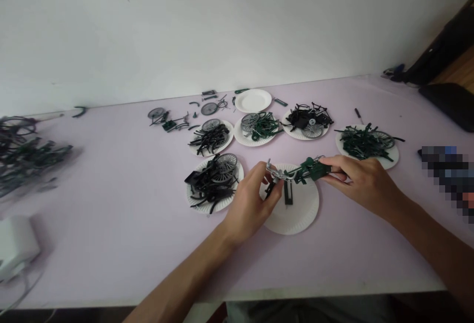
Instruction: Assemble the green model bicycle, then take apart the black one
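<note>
A partly assembled model bicycle [301, 169], with a dark green frame and grey handlebars, is held up between my two hands. My left hand [254, 199] pinches its front end by the handlebars. At the other end, the fingers of my right hand [357, 180] close on the green rear part. Beneath them lies a white paper plate [301, 217] bearing a flat dark green part [288, 193] with a slot. Just left of my left hand, another paper plate [239, 172] carries black parts and a grey spoked wheel [225, 167].
Behind my hands stand several paper plates [254, 100], most heaped with bicycle parts. Loose wheels and green pieces [169, 125] lie at the back left. A blurred pile of parts [29, 157] and a white box with a cable [17, 246] are far left. A screwdriver-like tool [357, 113] lies right.
</note>
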### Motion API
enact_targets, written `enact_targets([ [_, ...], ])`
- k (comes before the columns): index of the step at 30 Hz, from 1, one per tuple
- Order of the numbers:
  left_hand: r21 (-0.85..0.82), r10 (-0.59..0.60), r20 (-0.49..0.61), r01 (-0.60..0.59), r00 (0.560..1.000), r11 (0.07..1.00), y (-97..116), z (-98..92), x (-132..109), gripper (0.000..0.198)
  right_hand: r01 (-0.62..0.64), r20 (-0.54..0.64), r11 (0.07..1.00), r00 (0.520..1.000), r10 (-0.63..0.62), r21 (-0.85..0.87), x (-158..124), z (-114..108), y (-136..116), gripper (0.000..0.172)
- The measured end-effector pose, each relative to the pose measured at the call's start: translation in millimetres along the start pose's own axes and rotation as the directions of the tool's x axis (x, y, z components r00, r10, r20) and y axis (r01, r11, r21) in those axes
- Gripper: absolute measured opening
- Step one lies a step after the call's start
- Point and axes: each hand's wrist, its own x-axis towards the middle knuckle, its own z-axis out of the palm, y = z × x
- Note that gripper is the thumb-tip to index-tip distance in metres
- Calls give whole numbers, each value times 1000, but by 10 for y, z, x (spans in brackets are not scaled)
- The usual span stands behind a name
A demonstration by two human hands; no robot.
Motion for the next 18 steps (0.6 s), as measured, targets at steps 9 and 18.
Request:
enact_targets([
  [9,10,-11,104,10,995,1000,29,-79,21,12,-69,29,997,997,68,31,22,-11,-48,28],
  [18,-86,68,100,-59,993,995,-14,-108,56,8,-190,-71,956,975,210,222,15,-63,-127,17],
])
